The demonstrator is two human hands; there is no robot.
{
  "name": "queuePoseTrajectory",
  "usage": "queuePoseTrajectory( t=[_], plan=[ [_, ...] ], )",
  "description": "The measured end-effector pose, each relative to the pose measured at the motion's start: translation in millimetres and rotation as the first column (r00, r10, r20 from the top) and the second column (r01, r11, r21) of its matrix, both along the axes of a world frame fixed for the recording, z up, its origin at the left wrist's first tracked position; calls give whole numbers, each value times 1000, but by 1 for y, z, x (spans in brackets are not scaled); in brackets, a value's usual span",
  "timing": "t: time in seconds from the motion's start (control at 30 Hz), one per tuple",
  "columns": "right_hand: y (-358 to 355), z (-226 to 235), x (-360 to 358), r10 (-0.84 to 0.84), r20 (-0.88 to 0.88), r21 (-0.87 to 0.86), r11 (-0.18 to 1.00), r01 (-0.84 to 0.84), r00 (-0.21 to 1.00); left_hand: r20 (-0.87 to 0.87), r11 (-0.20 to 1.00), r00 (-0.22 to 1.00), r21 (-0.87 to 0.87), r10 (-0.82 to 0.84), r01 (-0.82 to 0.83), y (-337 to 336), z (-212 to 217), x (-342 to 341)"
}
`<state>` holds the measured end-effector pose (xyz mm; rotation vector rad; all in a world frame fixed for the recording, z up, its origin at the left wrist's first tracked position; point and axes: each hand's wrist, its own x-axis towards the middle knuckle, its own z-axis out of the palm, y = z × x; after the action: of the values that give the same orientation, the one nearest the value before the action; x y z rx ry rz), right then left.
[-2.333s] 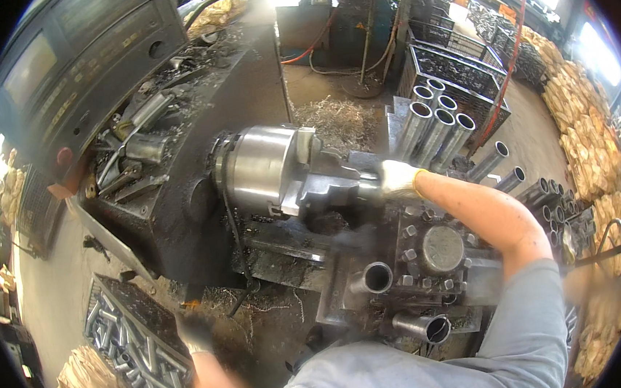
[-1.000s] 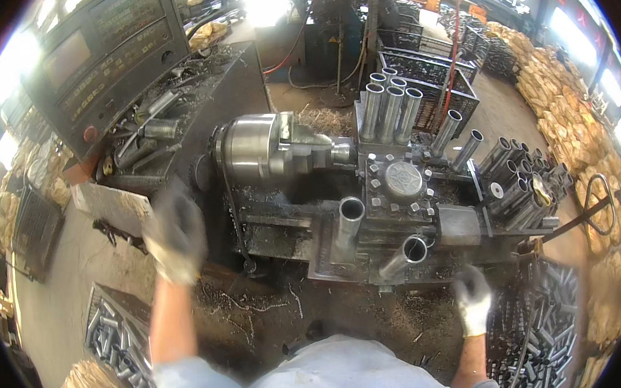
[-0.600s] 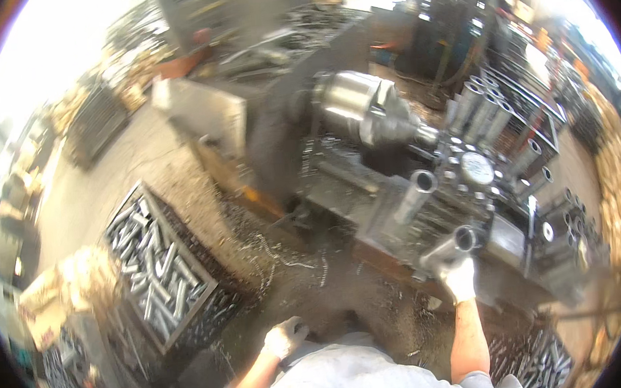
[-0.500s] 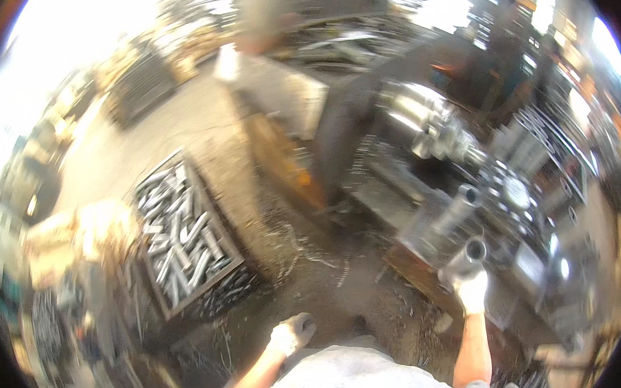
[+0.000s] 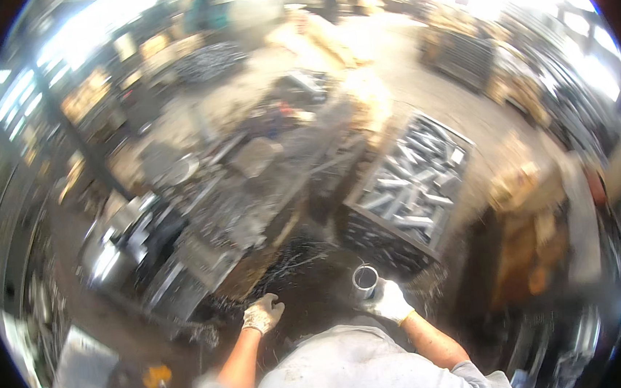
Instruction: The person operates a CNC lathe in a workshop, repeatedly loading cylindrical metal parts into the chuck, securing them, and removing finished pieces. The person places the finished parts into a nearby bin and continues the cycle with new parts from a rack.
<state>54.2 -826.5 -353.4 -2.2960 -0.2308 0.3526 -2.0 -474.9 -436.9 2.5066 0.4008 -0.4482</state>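
My right hand [image 5: 390, 303], in a pale work glove, grips a short metal tube [image 5: 365, 278]. The tube's round open end faces up, in front of my body. To its left my left hand [image 5: 263, 315], gloved too, hovers with loosely bent fingers slightly apart. I see nothing held in it, though motion blurs the view. Beyond the right hand stands a metal bin [image 5: 437, 246] heaped with similar grey tubes [image 5: 413, 178].
A long, cluttered machine bench [image 5: 213, 256] lies ahead on the left, with shiny machine parts [image 5: 108, 259] at its end. A rusty brown block-like stand [image 5: 530, 250] is at the right. Slatted crates [image 5: 460, 58] stand farther back. Dark metal shavings [image 5: 294, 261] litter the floor.
My view has swung left, from the machine to the tube-filled bin, now ahead on the right. My right hand has carried the tube away from the machine.
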Motion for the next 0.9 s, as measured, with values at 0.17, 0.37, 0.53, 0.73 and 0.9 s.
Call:
queuePoseTrajectory(
  t=[0.17, 0.37, 0.53, 0.73, 0.9],
  plan=[
    [129, 40, 96, 466, 8, -97, 881, -463, 885, 93, 706, 717, -299, 691, -642, 70, -67, -96],
    [261, 47, 192, 555, 170, 80, 816, -572, 815, 247, -297, -386, -332, 889, -895, 93, -108, -218],
    [308, 40, 239, 675, 20, -104, 735, -670, 737, 666, -451, -589, -397, 457, -799, 111, -61, -230],
    [307, 100, 351, 956, 148, -177, 279, -944, 255, 708, -366, -321, -95, 629, -926, 135, -42, -268],
    [399, 161, 400, 798, 499, 157, 301, -940, 339, 218, -326, -771, -813, 598, -483, 124, -48, -210]
  ],
)
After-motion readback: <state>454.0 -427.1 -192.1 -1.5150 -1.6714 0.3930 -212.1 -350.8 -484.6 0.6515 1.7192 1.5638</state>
